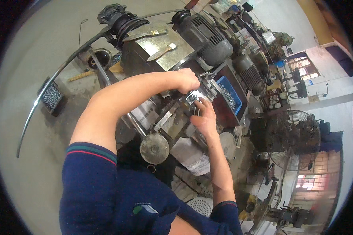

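Both my hands are at a small bright metal fixture (193, 98) on a greasy machine, with a bolt-like round part at its middle. My left hand (187, 81) is closed just beyond the fixture's far left side; what its fingers grip is hidden. From the near right, my right hand (204, 117) reaches in with its fingers spread and their tips touching the fixture. Its thumb stands apart, and no held part shows. To the right of the fixture sits a blue tray (228, 95) of small shiny metal pieces.
A metal-topped housing (175, 39) carries two flat tools. Beyond stands an electric motor (210, 41). A curved metal bar (34, 105) arcs along the left, near a bin of metal pieces (51, 97). Near me are a round disc (154, 148) and papers (190, 156). A fan (293, 139) stands right.
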Motion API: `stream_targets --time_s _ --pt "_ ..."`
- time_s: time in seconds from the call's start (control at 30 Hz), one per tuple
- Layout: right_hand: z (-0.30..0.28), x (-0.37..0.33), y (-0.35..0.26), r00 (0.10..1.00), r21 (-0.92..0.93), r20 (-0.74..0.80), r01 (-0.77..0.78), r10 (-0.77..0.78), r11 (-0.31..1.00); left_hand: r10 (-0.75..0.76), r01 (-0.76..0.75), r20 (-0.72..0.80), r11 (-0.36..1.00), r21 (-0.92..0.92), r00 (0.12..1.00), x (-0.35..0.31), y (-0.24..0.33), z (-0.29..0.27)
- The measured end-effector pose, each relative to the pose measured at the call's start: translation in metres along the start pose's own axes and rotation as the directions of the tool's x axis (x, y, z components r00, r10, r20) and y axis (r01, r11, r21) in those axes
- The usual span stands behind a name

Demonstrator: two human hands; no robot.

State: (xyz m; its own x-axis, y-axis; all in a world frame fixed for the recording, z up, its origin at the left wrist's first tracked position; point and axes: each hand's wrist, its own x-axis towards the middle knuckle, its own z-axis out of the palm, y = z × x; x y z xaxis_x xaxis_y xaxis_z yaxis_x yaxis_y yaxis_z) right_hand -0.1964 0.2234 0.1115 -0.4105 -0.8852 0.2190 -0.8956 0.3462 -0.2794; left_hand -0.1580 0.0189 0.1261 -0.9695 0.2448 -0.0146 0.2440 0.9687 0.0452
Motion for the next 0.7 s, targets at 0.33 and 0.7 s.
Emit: stream_targets --time_s 0.33,0.7 --pt "0.003 -0.003 0.000 1.000 0.050 0.006 0.007 -0.008 0.999 -0.025 0.026 0.021 0.999 -0.039 0.999 0.001 0.000 0.001" --pt "0.001 0.004 -0.007 1.000 0.088 -0.012 0.005 -0.004 0.996 -0.022 0.028 0.052 0.991 -0.132 0.998 -0.005 -0.001 -0.011"
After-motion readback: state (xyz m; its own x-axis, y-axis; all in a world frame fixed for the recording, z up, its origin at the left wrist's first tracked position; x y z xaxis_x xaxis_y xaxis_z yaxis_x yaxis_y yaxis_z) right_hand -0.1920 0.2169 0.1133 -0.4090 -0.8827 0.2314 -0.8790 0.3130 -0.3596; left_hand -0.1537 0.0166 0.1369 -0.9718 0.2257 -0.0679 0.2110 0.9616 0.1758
